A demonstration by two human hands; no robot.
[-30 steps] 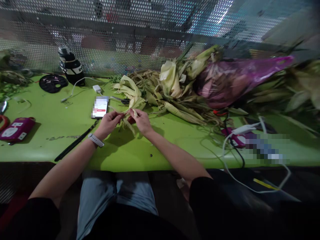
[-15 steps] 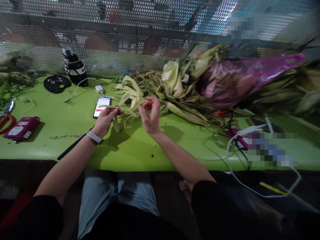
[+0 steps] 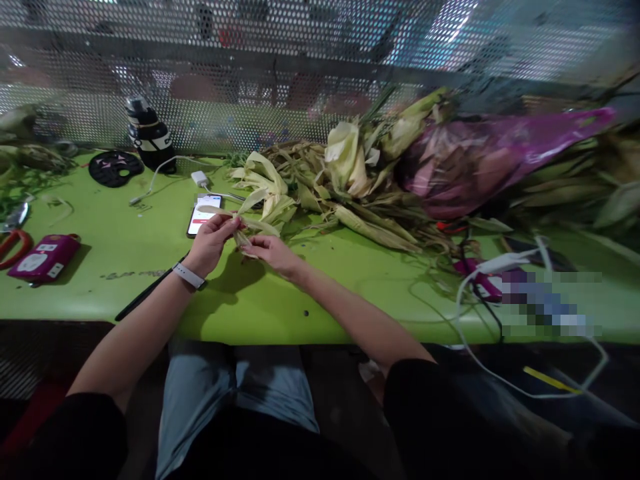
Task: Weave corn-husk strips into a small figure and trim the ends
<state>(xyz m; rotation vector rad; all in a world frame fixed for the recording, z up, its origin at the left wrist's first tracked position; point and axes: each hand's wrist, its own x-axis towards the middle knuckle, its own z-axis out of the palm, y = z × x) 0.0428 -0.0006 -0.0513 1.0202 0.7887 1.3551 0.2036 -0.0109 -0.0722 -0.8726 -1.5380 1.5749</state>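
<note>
My left hand (image 3: 214, 237) pinches a bundle of pale green corn husk strips (image 3: 250, 201) above the green table, with strips fanning out from the fingertips. Close on its right, my right hand (image 3: 273, 253) has its fingers closed on the lower end of the same corn husk strips. A phone (image 3: 204, 212) with a lit screen lies just behind my left hand. Beyond the hands, loose pale husks (image 3: 263, 175) rest at the near left end of a large heap of dried and green corn husks (image 3: 320, 173).
The green table (image 3: 280, 313) meets a perforated metal screen (image 3: 250, 107). Left are a black bottle (image 3: 150, 137), black fan-shaped item (image 3: 115, 168), purple device (image 3: 45, 258) and red-handled scissors (image 3: 17, 247). Right are a purple plastic bag (image 3: 450, 170) and a white cable (image 3: 457, 313).
My right hand has moved left and down from the loose husks and closed on the strips' lower end. My left hand stays nearly in place, still pinching them.
</note>
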